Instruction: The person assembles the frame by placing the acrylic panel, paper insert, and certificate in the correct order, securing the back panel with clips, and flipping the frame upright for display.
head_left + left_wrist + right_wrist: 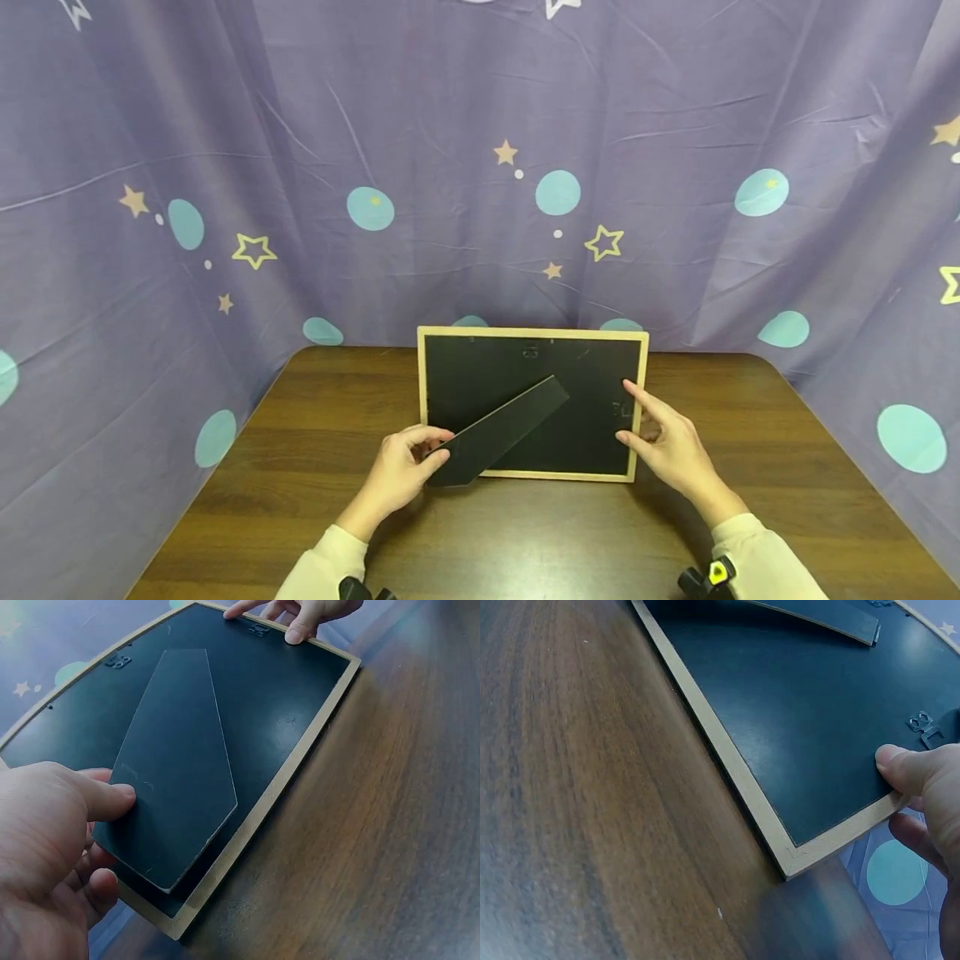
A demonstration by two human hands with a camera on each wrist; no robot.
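A picture frame (pixel 588 437) with a light wooden border stands on its long edge, its black back facing me. A black easel stand (pixel 502 429) slants across that back, its lower left end swung out from the panel. My left hand (pixel 397 471) pinches the stand near this wide end, with the thumb (pixel 116 801) on its outer face. At the frame's right side, my right hand (pixel 671 450) grips the border, thumb (pixel 900 766) on the black back and other fingers partly hidden behind the edge. The frame's front is hidden.
The frame rests on a brown wood-grain table (pixel 525 542). Small metal hangers (pixel 928 729) are fixed to the back panel near its edges. A purple curtain (pixel 465 150) with stars and blue spots hangs behind and at both sides of the table.
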